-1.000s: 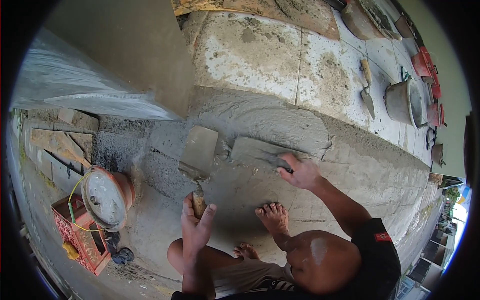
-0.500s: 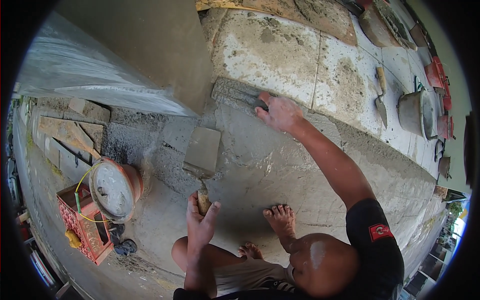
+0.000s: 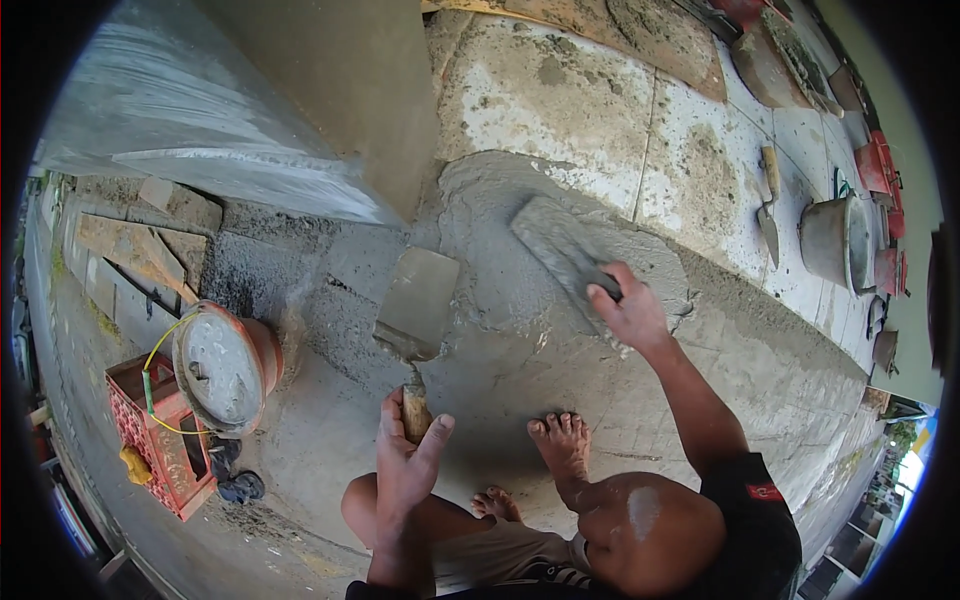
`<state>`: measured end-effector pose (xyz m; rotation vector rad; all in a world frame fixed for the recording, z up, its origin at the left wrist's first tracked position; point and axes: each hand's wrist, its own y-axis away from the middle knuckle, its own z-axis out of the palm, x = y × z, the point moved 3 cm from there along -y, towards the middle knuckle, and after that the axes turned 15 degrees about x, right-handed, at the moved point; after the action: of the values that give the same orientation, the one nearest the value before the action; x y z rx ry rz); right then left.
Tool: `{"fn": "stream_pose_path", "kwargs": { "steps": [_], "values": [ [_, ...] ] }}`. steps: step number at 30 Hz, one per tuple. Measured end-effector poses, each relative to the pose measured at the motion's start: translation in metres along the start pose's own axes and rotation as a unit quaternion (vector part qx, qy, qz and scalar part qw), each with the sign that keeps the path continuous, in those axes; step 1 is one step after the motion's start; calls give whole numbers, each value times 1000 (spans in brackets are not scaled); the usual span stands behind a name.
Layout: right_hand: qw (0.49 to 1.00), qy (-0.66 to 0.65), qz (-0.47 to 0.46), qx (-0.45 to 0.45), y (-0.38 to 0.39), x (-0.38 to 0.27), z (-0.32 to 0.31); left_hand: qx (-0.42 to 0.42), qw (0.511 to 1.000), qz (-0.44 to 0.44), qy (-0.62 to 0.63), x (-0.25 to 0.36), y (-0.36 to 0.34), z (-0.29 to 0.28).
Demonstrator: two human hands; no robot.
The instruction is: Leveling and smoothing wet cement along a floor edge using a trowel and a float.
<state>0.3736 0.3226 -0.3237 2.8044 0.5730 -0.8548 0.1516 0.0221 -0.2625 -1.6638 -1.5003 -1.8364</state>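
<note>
My left hand grips the wooden handle of a trowel whose flat rectangular blade rests on wet grey cement. To the right, my right hand holds a cement-coated float and presses it flat on the fresh cement patch that runs along the foot of a wall. My bare foot stands on the cement between the two arms.
A smooth grey wall rises at the upper left. An orange bucket of mortar and a red crate stand at the left, with bricks behind. A pointed trowel and a grey bucket lie on dirty tiles at the right.
My right hand swept the float away toward the wall, then drew it back to the right over the cement. My left hand and its trowel barely moved.
</note>
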Motion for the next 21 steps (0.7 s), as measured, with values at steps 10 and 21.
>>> {"fn": "stream_pose_path", "kwargs": {
  "steps": [10, 21],
  "values": [
    [963, -197, 130, -131, -124, -31, -6, 3, 999, 18, -46, -7, -4, -4],
    [892, -338, 240, -178, -100, 7, -31, 24, 1000, 1, -17, -2, 7, -17]
  ]
}}
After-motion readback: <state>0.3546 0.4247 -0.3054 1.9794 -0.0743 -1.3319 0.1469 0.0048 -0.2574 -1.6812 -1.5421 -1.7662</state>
